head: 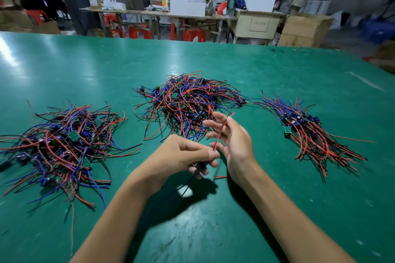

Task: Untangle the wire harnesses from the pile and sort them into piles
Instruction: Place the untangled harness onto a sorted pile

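Note:
A tangled pile (188,102) of red, blue and black wire harnesses lies at the table's middle. A looser pile (62,145) spreads at the left. At the right, a combed pile (310,132) lies with its wires roughly parallel. Just in front of the middle pile, my left hand (181,156) grips the small dark board end of one harness. Its red wire (220,134) runs up to my right hand (233,134), which pinches it between thumb and fingers. A black wire hangs below my left hand.
The green table (213,220) stretches wide around the piles. Beyond its far edge stand workbenches with white boxes (188,7), red stools (192,34), cardboard cartons (303,30) and several people seated or standing.

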A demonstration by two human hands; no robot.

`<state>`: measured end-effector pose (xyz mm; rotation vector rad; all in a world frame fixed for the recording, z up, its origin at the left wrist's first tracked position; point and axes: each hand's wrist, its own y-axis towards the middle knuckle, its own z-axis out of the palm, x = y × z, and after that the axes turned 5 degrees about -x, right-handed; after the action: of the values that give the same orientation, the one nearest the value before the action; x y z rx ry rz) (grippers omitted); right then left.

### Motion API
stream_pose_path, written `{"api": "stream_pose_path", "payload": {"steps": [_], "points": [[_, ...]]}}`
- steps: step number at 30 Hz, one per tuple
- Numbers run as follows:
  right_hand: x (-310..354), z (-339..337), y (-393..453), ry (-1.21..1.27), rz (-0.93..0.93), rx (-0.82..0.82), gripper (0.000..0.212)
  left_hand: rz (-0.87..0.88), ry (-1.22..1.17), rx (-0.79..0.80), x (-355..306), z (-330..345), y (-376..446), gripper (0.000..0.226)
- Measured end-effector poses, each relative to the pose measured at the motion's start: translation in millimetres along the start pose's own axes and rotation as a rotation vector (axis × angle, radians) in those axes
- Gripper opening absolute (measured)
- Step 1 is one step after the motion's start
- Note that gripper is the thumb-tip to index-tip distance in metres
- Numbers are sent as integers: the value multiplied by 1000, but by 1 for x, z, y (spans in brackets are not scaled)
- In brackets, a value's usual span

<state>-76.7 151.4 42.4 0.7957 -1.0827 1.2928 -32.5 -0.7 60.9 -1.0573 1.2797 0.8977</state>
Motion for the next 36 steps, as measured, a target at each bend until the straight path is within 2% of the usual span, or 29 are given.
{"api": "stream_pose_path", "payload": {"steps": [2, 3, 5, 7, 8, 10, 14, 20, 24, 29, 32, 34, 36], "points": [[-4, -1, -3, -5, 2, 37, 35, 15, -130, -77, -4, 1, 1, 24], [-7, -2, -5, -84, -76, 29, 31, 26, -214, -134, -6, 1, 3, 26], [-14, -3, -9, -412, -340, 21, 24, 46, -363, -270, -8, -1, 5, 27], [-21, -2, -13, -595, -532, 140, 34, 76, -487, -384, -9, -5, 6, 24], [-23, 1, -17, -583, -554, 208, 36, 91, -535, -423, -10, -7, 6, 22], [-24, 7, -25, -468, -512, 279, 34, 101, -594, -474, -10, -9, 5, 24], [-20, 14, -29, -331, -420, 290, 29, 99, -612, -505, -12, -12, 5, 30], [-7, 14, -34, -121, -317, 280, 10, 132, -660, -517, -9, -5, 8, 16], [0, 20, -33, -41, -110, 110, 18, 256, -505, -586, -7, -1, 7, 25], [6, 14, -32, 138, 215, 120, 26, 419, -365, -682, -4, 7, 8, 24], [10, 12, -30, 267, 319, 165, 22, 494, -330, -652, -2, 14, 9, 23], [15, 9, -27, 262, 305, 176, 17, 549, -285, -588, -1, 14, 9, 29], [21, 4, -23, 204, 250, 188, 23, 595, -212, -493, 1, 10, 9, 38]]}}
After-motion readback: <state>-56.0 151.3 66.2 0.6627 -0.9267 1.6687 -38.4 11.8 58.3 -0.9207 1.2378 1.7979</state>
